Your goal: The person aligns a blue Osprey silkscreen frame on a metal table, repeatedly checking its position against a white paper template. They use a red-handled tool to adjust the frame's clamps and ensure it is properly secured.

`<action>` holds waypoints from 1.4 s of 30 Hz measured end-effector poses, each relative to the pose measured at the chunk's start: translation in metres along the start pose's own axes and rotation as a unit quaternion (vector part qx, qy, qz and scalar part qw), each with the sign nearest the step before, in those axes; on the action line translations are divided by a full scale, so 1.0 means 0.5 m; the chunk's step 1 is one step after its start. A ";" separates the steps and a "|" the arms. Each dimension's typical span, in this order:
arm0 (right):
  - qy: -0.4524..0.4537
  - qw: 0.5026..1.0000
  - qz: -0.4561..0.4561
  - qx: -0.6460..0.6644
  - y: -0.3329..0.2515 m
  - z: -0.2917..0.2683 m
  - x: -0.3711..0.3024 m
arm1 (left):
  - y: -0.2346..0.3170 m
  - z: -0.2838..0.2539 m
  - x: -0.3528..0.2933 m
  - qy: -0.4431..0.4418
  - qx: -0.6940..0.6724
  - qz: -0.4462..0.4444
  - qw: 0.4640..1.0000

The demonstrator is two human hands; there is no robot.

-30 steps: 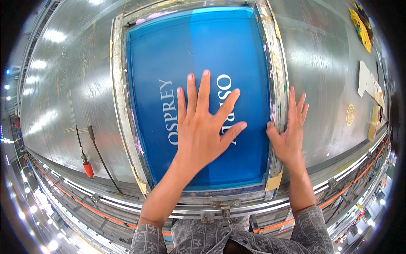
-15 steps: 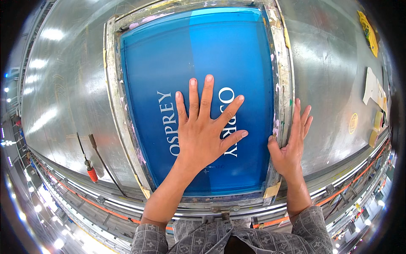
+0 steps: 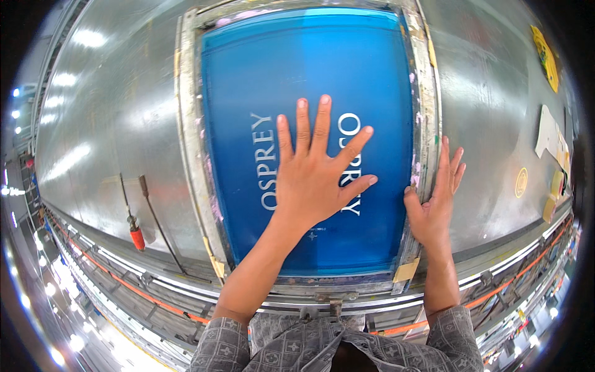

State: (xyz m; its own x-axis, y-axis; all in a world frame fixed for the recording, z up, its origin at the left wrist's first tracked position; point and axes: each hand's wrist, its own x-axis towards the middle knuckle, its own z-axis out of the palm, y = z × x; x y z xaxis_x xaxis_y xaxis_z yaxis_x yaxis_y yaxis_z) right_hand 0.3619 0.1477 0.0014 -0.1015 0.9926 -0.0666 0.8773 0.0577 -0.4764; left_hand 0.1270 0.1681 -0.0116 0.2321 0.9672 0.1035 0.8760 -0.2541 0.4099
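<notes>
The blue screen (image 3: 260,74) lies directly beneath the left hand (image 3: 313,186), which is palm down with all five fingers spread over its nearer half; whether the palm presses or barely rests, I cannot tell. The screen's long axis seems to run away from the body, much the way the left fingers point, and most of the bare blue stretches ahead of their tips. White lettering (image 3: 349,124) shows in a column on either side of that hand, partly covered by it.

The right hand (image 3: 436,208) is nearer the frame (image 3: 426,93), at its right rail: the thumb is parted from the straightened fingers and lies at the inner edge, with the fingers along the outer side. How firmly it bears there, I cannot tell. Right of this hand spreads the counter (image 3: 489,93); well left of the left hand lies a red-handled tool (image 3: 137,239), just beside a thin rod (image 3: 160,217)
</notes>
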 end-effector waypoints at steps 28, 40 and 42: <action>0.041 0.998 -0.043 -0.002 0.004 -0.011 -0.062 | -0.109 -0.199 -0.706 -0.058 0.035 -0.043 0.997; 0.032 0.998 -0.050 0.013 0.018 -0.029 -0.076 | -0.076 -0.207 -0.703 -0.069 0.048 -0.023 0.996; 0.029 0.998 -0.047 0.006 0.021 -0.030 -0.081 | -0.069 -0.213 -0.707 -0.077 0.050 -0.025 0.995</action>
State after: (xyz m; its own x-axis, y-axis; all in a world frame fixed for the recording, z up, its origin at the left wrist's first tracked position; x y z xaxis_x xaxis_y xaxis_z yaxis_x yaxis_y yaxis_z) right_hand 0.3821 0.1097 0.0124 -0.1549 0.9875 0.0296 0.8595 0.1495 -0.4889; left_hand -0.0305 -0.1643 0.0342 0.2418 0.9686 -0.0580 0.9242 -0.2117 0.3178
